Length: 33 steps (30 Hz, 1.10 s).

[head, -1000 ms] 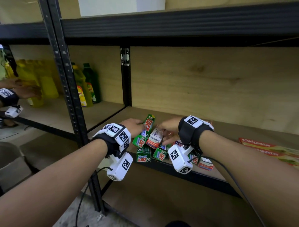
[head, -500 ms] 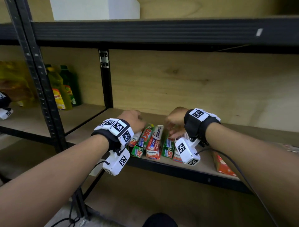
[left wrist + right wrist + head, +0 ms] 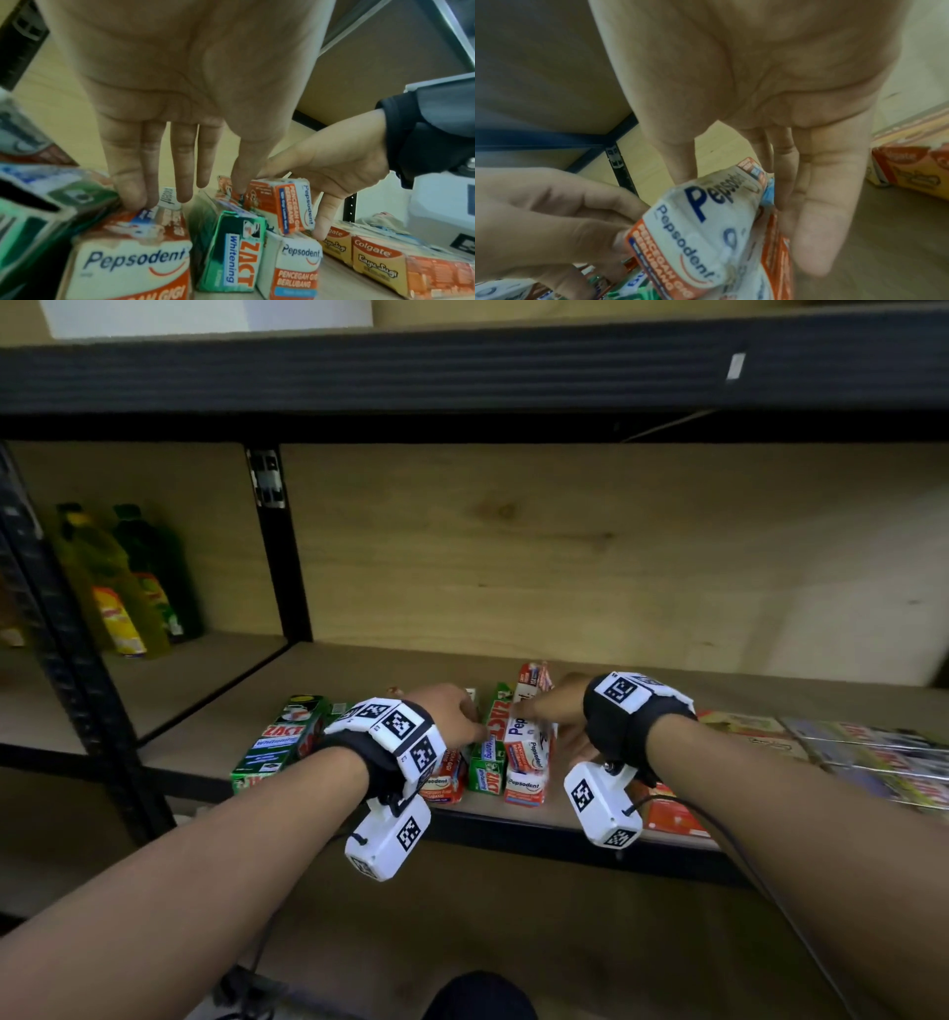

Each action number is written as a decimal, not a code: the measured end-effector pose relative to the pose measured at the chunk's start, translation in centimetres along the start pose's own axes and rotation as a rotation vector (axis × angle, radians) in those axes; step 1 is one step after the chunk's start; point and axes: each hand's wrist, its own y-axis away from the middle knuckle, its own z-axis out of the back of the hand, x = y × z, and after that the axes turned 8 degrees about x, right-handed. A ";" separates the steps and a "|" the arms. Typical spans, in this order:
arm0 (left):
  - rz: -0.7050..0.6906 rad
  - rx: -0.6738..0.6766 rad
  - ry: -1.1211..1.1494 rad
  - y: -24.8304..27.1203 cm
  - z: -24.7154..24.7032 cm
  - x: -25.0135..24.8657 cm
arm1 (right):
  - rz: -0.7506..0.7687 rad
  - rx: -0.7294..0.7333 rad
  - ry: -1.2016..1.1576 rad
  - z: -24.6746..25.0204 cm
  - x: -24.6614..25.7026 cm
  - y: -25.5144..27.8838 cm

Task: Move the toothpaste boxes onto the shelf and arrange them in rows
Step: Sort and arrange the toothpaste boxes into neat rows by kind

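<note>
Several toothpaste boxes lie side by side at the front of the wooden shelf. Two green Zact boxes sit among white-and-red Pepsodent boxes. One Pepsodent box rests on top of the others. My right hand pinches it between thumb and fingers. My left hand reaches over the cluster with straight fingers. Its fingertips touch a lower Pepsodent box, and its thumb touches the top one.
Flat Colgate boxes lie in a row on the shelf to the right. An orange box lies under my right wrist. Yellow and green bottles stand in the left bay, past a black post. An upper shelf beam hangs overhead.
The loose pile has been spread into a side-by-side line at the shelf front. A Pepsodent box now sits on top, held by my right hand. The view has shifted right.
</note>
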 end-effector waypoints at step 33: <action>0.162 0.034 0.044 -3.8 -1.1 -2.0 | -0.024 0.060 -0.119 2.6 -4.7 0.1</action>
